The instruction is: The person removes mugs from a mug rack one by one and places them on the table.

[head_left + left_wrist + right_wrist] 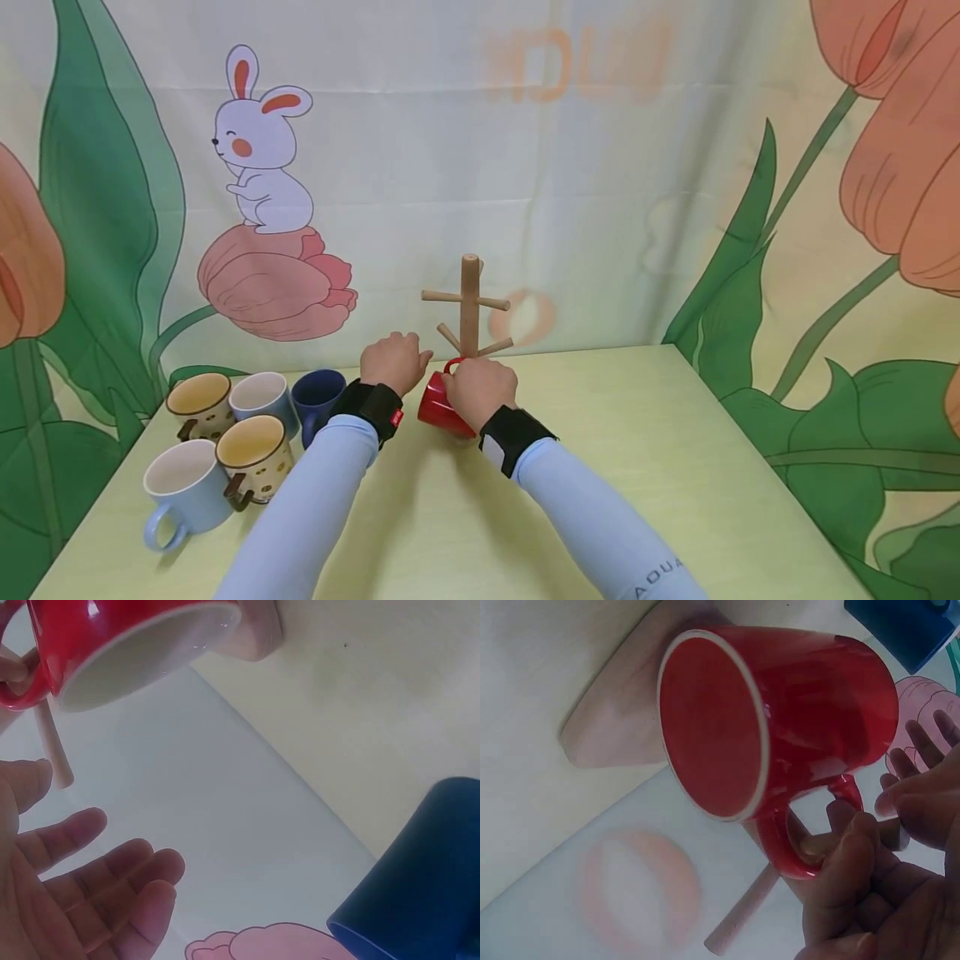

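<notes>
A red mug [444, 407] lies tilted at the lower part of a wooden mug tree [469, 308]. My right hand [483, 390] holds the mug by its handle [791, 851], fingers curled at the loop. In the right wrist view, a wooden peg [894, 834] passes through that loop. To the left of the mug, my left hand [393, 362] hovers apart from it. Its fingers [82, 825] are loosely spread with nothing between them, as the left wrist view shows. The mug's pale inside [150, 660] faces that hand.
Several mugs stand grouped at the table's left: a dark blue mug [318, 396], two light blue ones, the nearer [191, 483], and two spotted cream ones, the nearer [258, 462]. Behind the table [637, 467] hangs a printed cloth [420, 150], close to the mug tree.
</notes>
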The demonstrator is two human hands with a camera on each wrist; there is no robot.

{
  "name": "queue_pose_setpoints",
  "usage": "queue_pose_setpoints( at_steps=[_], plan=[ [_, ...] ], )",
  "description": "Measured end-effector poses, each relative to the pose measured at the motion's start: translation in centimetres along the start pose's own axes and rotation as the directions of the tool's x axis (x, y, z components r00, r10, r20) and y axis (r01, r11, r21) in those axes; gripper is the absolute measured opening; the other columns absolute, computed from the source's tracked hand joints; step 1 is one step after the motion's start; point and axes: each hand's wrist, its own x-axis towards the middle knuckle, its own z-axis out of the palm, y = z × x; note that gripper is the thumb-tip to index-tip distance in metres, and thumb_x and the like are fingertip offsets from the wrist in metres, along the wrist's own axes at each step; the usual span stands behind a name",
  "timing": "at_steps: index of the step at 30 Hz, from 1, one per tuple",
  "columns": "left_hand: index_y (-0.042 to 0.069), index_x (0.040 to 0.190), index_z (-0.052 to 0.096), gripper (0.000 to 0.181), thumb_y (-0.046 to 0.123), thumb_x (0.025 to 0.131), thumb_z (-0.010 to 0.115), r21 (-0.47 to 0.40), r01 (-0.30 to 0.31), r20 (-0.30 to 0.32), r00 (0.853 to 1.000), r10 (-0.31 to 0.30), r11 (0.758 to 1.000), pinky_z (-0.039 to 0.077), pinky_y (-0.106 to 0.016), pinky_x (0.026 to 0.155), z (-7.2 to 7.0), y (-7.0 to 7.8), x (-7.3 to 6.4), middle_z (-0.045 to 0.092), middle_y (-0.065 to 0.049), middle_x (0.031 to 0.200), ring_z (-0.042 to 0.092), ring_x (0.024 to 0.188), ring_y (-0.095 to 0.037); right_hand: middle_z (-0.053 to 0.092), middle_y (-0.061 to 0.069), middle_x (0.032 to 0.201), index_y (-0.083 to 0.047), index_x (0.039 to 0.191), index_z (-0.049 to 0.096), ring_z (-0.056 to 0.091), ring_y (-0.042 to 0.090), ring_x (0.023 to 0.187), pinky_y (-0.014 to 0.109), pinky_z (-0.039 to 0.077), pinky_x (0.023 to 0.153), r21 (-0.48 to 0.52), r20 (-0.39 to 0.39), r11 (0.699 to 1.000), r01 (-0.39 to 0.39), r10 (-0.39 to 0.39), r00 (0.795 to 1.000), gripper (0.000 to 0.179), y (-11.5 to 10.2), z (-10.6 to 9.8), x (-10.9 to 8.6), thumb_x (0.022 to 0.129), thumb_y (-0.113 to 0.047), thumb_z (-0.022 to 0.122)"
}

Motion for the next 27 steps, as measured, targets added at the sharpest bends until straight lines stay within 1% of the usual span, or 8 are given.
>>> queue_pose_setpoints(
  at_steps=[3,8,11,14,18,21,25,27],
  plan=[
    [0.001,0.112,0.066,0.040,0.038,0.098,0.061,0.001,0.003,0.007,1.000,-0.003,1.000,0.059,-0.046,0.072,0.0,0.0,0.2,0.067,-0.018,0.091,0.070,0.079,-0.034,0.058,0.002,0.063,-0.015,0.085,0.076,0.055,0.018,0.055,0.035,0.054,0.053,-0.010,0.003,1.000,-0.004,0.004,1.000,0.045,0.0,0.2,0.0,0.098,-0.052,0.054],
    [0.001,0.115,0.065,0.040,0.037,0.098,0.061,0.007,0.009,0.018,1.000,-0.009,1.000,0.058,-0.047,0.074,-0.1,0.2,0.4,0.068,-0.018,0.094,0.070,0.082,-0.034,0.058,0.001,0.062,-0.015,0.080,0.074,0.055,0.018,0.055,0.034,0.053,0.053,0.002,-0.009,1.000,0.011,-0.011,1.000,0.047,0.2,0.6,0.3,0.099,-0.052,0.052],
    [0.002,0.115,0.066,0.039,0.037,0.098,0.061,0.009,0.011,0.013,1.000,-0.011,1.000,0.058,-0.047,0.074,0.0,0.3,0.6,0.068,-0.017,0.093,0.070,0.082,-0.034,0.057,0.002,0.063,-0.014,0.080,0.073,0.055,0.018,0.055,0.035,0.053,0.053,-0.017,-0.009,1.000,0.025,-0.025,1.000,0.046,0.2,0.7,0.4,0.099,-0.051,0.053],
    [0.002,0.113,0.065,0.039,0.038,0.098,0.062,0.007,0.005,0.000,1.000,-0.005,1.000,0.058,-0.047,0.073,0.2,0.5,0.9,0.067,-0.017,0.091,0.069,0.080,-0.033,0.058,0.003,0.065,-0.013,0.081,0.073,0.055,0.019,0.056,0.036,0.054,0.053,-0.024,0.006,0.999,0.022,-0.022,1.000,0.044,0.2,0.7,0.5,0.099,-0.048,0.054],
    [0.001,0.110,0.063,0.038,0.036,0.097,0.065,-0.007,0.004,-0.016,1.000,-0.004,1.000,0.058,-0.045,0.070,0.1,0.8,1.0,0.065,-0.017,0.087,0.069,0.077,-0.033,0.061,0.004,0.068,-0.014,0.088,0.073,0.055,0.019,0.057,0.037,0.054,0.053,-0.060,0.033,0.997,0.050,-0.048,0.998,0.036,0.5,0.5,0.5,0.098,-0.044,0.057],
    [0.000,0.112,0.062,0.038,0.035,0.096,0.066,-0.019,0.006,-0.023,1.000,-0.006,1.000,0.058,-0.045,0.068,0.0,0.9,1.0,0.065,-0.017,0.088,0.069,0.076,-0.034,0.063,0.004,0.072,-0.014,0.094,0.073,0.056,0.020,0.059,0.037,0.055,0.053,-0.077,0.056,0.994,0.078,-0.074,0.996,0.031,0.7,0.4,0.5,0.096,-0.042,0.059],
    [0.002,0.119,0.059,0.040,0.034,0.097,0.066,-0.019,-0.006,-0.032,0.999,0.005,1.000,0.058,-0.045,0.067,0.2,1.0,1.0,0.065,-0.018,0.090,0.069,0.077,-0.034,0.065,0.003,0.077,-0.017,0.103,0.074,0.057,0.020,0.063,0.038,0.055,0.056,-0.078,0.093,0.991,0.108,-0.101,0.991,0.027,1.1,0.2,0.4,0.095,-0.040,0.062],
    [0.004,0.128,0.056,0.043,0.033,0.097,0.065,-0.022,-0.008,-0.020,1.000,0.008,1.000,0.058,-0.046,0.068,0.3,1.1,1.0,0.066,-0.019,0.094,0.069,0.080,-0.035,0.066,0.002,0.079,-0.020,0.107,0.073,0.058,0.019,0.065,0.040,0.056,0.057,-0.081,0.102,0.988,0.129,-0.120,0.987,0.025,1.3,0.1,0.3,0.095,-0.039,0.062]
  ],
)
